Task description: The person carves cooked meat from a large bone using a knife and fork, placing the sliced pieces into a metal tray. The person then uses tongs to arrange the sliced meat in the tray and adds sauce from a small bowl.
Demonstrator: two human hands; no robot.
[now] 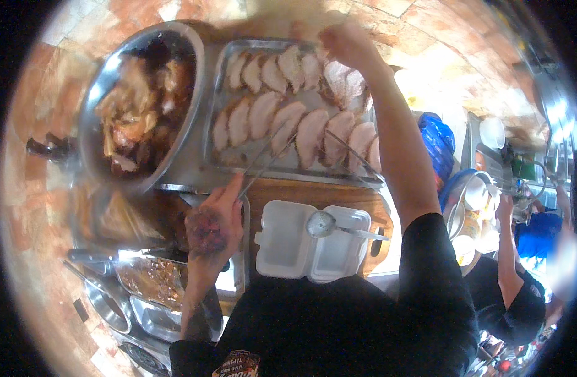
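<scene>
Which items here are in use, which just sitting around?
In use: left hand holding tongs; right hand at sliced meat; metal tray.
Idle: white foam box, ladle, big metal bowl, blue bag.

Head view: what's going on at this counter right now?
A person is working over a metal tray of sliced meat. The left hand holds tongs whose tips reach in among the slices. The right hand is at the tray's far edge, touching slices there. An open white foam box sits on a wooden board nearest the person, with a ladle resting across it. A large metal bowl of mixed meat stands to the left. Another person's arm shows at right.
</scene>
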